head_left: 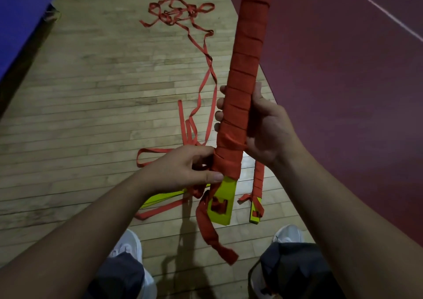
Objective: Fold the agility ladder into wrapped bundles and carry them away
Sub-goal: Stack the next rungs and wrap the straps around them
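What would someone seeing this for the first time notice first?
First, the long bundle wrapped in red strap, held upright at centre: the right hand has its grip around the middle, and the left hand pinches strap near its yellow end. Behind it, loose red strap lies tangled across the wooden floor. A second wrapped bundle lies on the floor below the right hand.

Strap-wrapped ladder bundle [246, 74] held upright; second bundle [258, 184] on floor.
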The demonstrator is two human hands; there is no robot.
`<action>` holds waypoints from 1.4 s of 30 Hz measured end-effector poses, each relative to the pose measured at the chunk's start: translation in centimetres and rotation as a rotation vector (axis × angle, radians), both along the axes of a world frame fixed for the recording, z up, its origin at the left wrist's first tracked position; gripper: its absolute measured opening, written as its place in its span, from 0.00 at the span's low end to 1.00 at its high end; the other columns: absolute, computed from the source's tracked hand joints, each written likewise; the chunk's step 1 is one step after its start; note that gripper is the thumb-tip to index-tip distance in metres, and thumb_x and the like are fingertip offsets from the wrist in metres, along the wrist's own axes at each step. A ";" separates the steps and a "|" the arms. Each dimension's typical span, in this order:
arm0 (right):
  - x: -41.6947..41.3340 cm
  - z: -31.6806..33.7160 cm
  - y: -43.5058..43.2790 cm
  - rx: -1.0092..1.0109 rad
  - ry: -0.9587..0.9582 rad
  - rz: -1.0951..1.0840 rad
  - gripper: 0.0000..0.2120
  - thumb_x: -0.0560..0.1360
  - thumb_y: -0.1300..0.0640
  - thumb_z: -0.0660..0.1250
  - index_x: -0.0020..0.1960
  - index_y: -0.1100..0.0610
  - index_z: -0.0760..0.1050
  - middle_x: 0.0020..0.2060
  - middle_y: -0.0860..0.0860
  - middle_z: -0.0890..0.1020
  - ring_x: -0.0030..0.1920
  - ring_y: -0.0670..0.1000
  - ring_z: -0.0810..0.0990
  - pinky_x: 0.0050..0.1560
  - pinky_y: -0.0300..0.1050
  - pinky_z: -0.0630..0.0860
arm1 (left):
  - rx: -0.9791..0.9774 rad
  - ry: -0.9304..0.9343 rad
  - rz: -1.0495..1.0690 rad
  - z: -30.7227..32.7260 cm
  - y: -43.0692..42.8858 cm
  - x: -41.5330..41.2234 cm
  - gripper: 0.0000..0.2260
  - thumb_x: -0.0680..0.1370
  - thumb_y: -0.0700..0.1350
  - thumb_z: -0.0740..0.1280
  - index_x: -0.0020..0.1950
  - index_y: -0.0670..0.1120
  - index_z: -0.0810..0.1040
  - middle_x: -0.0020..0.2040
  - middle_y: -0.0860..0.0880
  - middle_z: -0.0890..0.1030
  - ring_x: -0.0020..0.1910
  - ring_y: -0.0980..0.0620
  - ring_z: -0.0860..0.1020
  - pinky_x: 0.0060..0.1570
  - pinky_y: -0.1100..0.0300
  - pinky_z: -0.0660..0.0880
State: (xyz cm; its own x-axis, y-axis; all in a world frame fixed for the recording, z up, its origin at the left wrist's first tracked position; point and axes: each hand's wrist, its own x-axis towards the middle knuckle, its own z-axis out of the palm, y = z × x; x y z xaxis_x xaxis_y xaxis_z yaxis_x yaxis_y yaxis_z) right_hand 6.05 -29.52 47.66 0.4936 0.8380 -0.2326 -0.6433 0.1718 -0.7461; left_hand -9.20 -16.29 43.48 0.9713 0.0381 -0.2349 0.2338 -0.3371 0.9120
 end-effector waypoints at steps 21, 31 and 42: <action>0.8 -1.7 0.4 -0.390 -0.495 -0.313 0.14 0.82 0.49 0.65 0.60 0.59 0.74 0.52 0.54 0.81 0.50 0.53 0.81 0.52 0.51 0.82 | 0.453 -0.006 0.187 -1.5 -2.1 -0.3 0.10 0.74 0.55 0.73 0.51 0.54 0.77 0.44 0.57 0.80 0.45 0.56 0.78 0.43 0.56 0.73; 0.0 0.1 0.0 0.063 0.101 -0.019 0.27 0.85 0.44 0.51 0.66 0.65 0.75 0.54 0.60 0.83 0.50 0.58 0.83 0.57 0.55 0.80 | -0.253 -0.055 0.062 -0.5 -0.5 -0.3 0.20 0.74 0.42 0.73 0.66 0.47 0.78 0.63 0.51 0.83 0.64 0.53 0.80 0.61 0.60 0.76; 0.0 0.0 0.0 -0.041 -0.177 -0.063 0.22 0.86 0.48 0.54 0.62 0.66 0.73 0.46 0.57 0.81 0.43 0.53 0.81 0.45 0.48 0.81 | 0.164 0.131 -0.049 0.2 0.1 -0.1 0.18 0.74 0.62 0.71 0.45 0.46 0.82 0.35 0.53 0.83 0.34 0.59 0.81 0.37 0.62 0.77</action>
